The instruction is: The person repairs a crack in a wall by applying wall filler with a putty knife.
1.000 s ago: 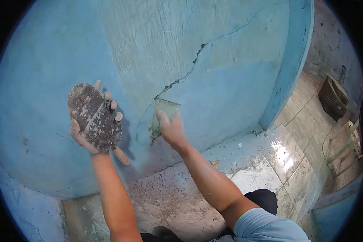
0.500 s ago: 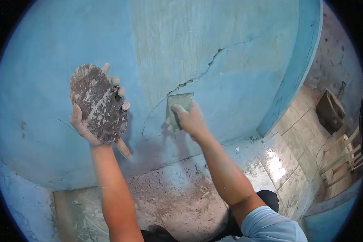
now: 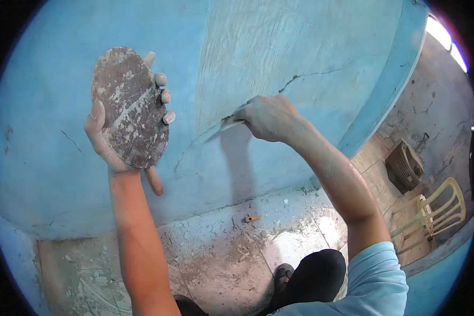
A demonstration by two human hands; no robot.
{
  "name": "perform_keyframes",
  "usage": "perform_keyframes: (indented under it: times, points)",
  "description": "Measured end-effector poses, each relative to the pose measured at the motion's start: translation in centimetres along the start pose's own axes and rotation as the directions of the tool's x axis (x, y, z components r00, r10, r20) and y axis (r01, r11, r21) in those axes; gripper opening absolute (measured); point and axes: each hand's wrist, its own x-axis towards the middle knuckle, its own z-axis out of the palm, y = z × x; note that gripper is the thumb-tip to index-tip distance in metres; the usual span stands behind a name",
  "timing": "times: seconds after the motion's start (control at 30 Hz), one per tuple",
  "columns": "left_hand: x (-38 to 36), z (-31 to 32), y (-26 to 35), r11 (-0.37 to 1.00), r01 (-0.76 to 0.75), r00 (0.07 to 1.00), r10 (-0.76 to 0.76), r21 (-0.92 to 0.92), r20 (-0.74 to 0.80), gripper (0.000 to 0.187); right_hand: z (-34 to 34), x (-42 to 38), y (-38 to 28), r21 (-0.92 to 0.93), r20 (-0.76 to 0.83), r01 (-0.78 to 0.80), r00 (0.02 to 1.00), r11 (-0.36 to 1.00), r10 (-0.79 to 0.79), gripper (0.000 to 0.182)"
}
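My left hand (image 3: pixel 110 147) grips an oval dark-brown board (image 3: pixel 129 113), its face spotted with pale dried plaster. The thumb lies along the left edge and the fingertips curl over the right. A rounded brownish end (image 3: pixel 154 181), like a handle, sticks out below the board; what it belongs to is hidden. Closed around a putty knife (image 3: pixel 229 124), my right hand (image 3: pixel 268 118) holds the blade against the blue wall (image 3: pixel 142 26). The blade lies at the jagged crack (image 3: pixel 295 79), and the hand covers part of that crack.
Plaster crumbs litter the tiled floor (image 3: pixel 216 263) along the wall's base, with a small orange-brown piece (image 3: pixel 252 218) among them. At the right are a dark ribbed container (image 3: pixel 404 166) and a cream plastic chair (image 3: pixel 437 213). The wall ends at a vertical edge (image 3: pixel 405 79).
My right hand has rolled over, so its back now shows and the putty knife has tilted nearly edge-on at the crack. The board sits higher in view. The camera view has shifted.
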Motion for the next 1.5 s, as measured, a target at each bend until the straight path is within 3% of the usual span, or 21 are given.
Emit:
perform_keyframes:
  times: [0.37,0.47,0.57,0.87,0.9,1.0,1.03,1.13,1.17,1.27,1.37,1.5]
  points:
    - [-0.2,-0.2,0.2,0.999,0.032,0.999,-0.032,-0.031,-0.009,0.114,1.0,-1.5,1.1,-0.047,-0.167,0.034,0.985,0.998,-0.041,0.026]
    - [-0.2,-0.2,0.4,0.998,0.051,0.999,-0.051,-0.048,-0.01,0.119,-1.0,-1.9,0.1,-0.071,-0.049,0.064,0.996,0.995,-0.068,0.027]
    - [0.0,-0.6,0.4,0.997,0.064,0.998,-0.063,-0.054,0.013,0.119,-1.0,-1.3,-0.8,-0.06,-0.045,0.004,0.999,0.998,-0.006,0.028]
    - [0.0,-0.3,0.4,0.993,0.082,0.997,-0.082,-0.089,0.007,0.116,-1.3,-2.7,-2.6,-0.217,-0.16,0.087,0.979,0.972,-0.124,0.037]
    - [-0.1,0.1,0.3,0.994,0.075,0.997,-0.076,-0.074,0.001,0.115,-1.2,-3.0,-2.9,-0.128,-0.124,0.091,0.987,0.988,-0.107,0.035]
    - [0.0,0.6,0.3,0.996,0.064,0.998,-0.064,-0.057,-0.004,0.113,0.9,-3.6,-2.4,-0.102,-0.128,0.119,0.983,0.988,-0.131,0.037]
    - [0.0,0.5,0.3,0.996,0.061,0.998,-0.062,-0.057,-0.01,0.114,2.0,-3.5,-2.6,-0.168,-0.174,0.097,0.976,0.981,-0.127,0.039]
    - [0.0,0.3,0.4,0.998,0.05,0.999,-0.05,-0.026,0.0,0.113,3.9,-3.4,-3.5,-0.008,-0.238,0.052,0.97,0.999,-0.052,0.049]
    - [0.0,0.4,0.4,0.998,0.054,0.999,-0.054,-0.035,-0.001,0.113,5.9,-3.4,-3.3,0.02,-0.327,0.061,0.944,0.998,-0.051,0.054]
    - [0.2,0.9,0.3,0.997,0.055,0.998,-0.055,-0.058,-0.005,0.113,7.7,-3.6,-4.1,0.041,-0.398,0.023,0.917,0.999,-0.005,0.054]
    - [0.2,1.2,0.4,0.997,0.061,0.998,-0.063,-0.05,-0.032,0.114,5.2,-3.6,-4.3,0.195,-0.257,-0.005,0.965,0.981,0.056,0.054]
    - [0.4,1.2,0.4,0.999,0.048,0.999,-0.048,-0.018,-0.011,0.115,4.3,-3.9,-4.9,0.405,-0.205,-0.031,0.971,0.914,0.123,0.047]
